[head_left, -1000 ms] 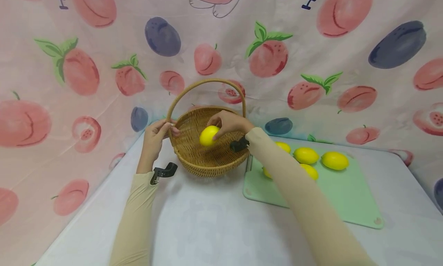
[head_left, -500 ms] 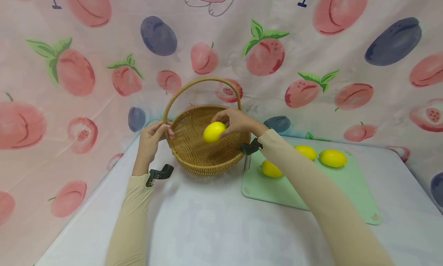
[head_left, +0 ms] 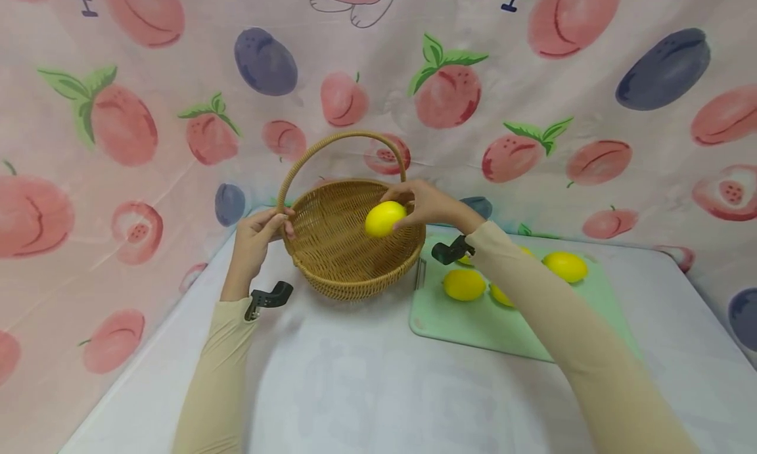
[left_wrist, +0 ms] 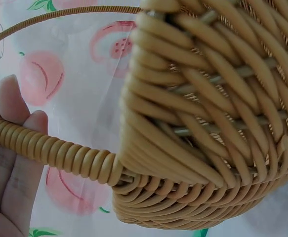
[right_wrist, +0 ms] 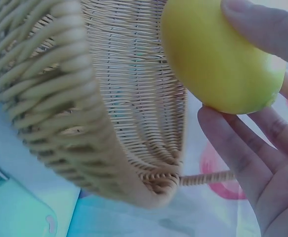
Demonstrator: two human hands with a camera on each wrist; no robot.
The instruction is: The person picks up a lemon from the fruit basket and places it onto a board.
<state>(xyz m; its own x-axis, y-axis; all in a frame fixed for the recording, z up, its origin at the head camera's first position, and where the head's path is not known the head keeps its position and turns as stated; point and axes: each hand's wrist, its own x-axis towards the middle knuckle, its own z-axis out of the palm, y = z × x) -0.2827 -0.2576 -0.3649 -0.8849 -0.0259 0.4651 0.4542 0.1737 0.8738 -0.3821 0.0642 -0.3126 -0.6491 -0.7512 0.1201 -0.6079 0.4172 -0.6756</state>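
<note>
A wicker basket (head_left: 331, 244) with a tall arched handle stands tilted toward me in the head view, its inside showing. My left hand (head_left: 251, 240) holds the handle's left base; in the left wrist view its fingers (left_wrist: 15, 101) lie around the wrapped handle (left_wrist: 60, 150). My right hand (head_left: 434, 207) pinches a yellow lemon (head_left: 386, 219) between thumb and fingers. That lemon hangs in front of the basket's opening, toward its right side. The right wrist view has the lemon (right_wrist: 223, 59) close up, apart from the woven rim (right_wrist: 79, 64).
A light green cutting board (head_left: 437, 319) lies right of the basket. Several lemons rest on it, including a near one (head_left: 464, 285) and a far right one (head_left: 565, 267); my right sleeve (head_left: 550, 303) partly covers others. A fruit-print cloth (head_left: 367, 60) hangs behind.
My right hand has moved right and slightly up with the lemon, from the middle of the basket's opening toward its right side. My left hand keeps its hold on the handle.
</note>
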